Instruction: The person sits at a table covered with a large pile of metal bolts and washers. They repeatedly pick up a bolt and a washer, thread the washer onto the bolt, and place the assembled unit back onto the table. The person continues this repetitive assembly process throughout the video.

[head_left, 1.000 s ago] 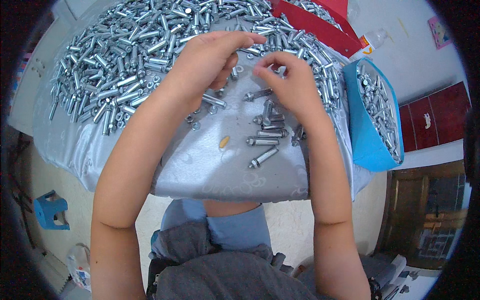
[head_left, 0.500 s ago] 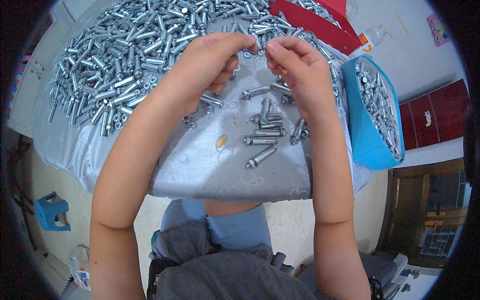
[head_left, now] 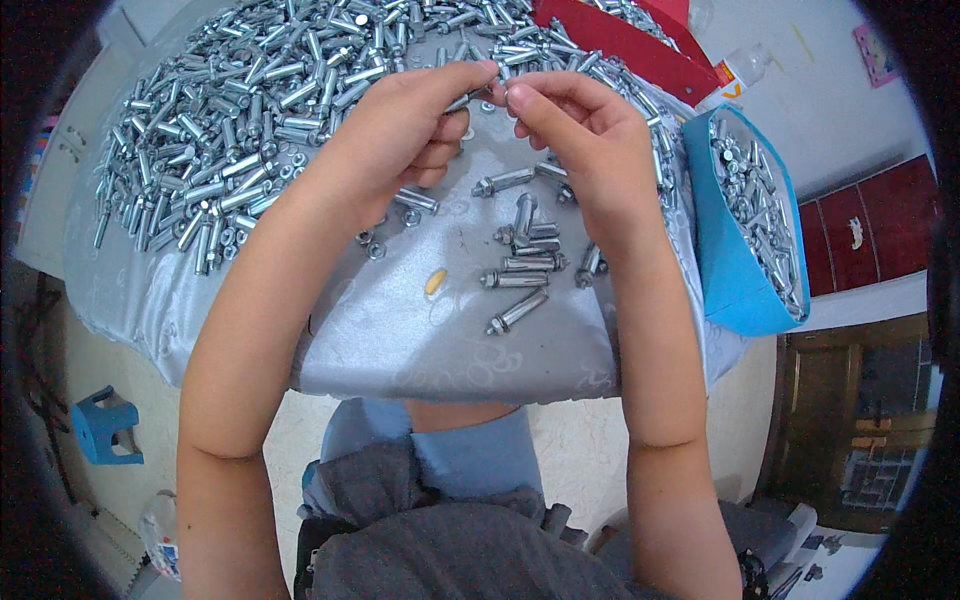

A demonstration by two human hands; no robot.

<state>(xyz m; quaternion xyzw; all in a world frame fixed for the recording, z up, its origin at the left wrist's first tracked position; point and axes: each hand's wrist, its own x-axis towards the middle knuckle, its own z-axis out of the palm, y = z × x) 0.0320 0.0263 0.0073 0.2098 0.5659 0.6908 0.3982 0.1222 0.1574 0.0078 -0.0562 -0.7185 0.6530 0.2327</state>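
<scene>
far left on the silver tablecloth we see a wide heap of anchor bolts, grey metal sleeves and loose nuts spread across the far side of the table. below the table on the left, on the floor, stands a small blue stool.

our left hand reaches in from the near left, its thumb and forefinger closed on the left end of a small anchor bolt held above the cloth. the other fingers of that hand curl under, near a few loose nuts lying on the cloth just below the wrist.

our right hand meets it from the right, thumb and forefinger pinched on the other end of the same bolt, so the bolt sits between the two sets of fingertips, mostly hidden by them. we cannot tell how the parts of the bolt sit together.

under the right palm, nearer to us, lies a small cluster of assembled bolts, some side by side, one lying apart at the near edge of the group.

at the right edge of the table stands a blue box filled with more bolts, and beyond it a red strip at the far side.
</scene>
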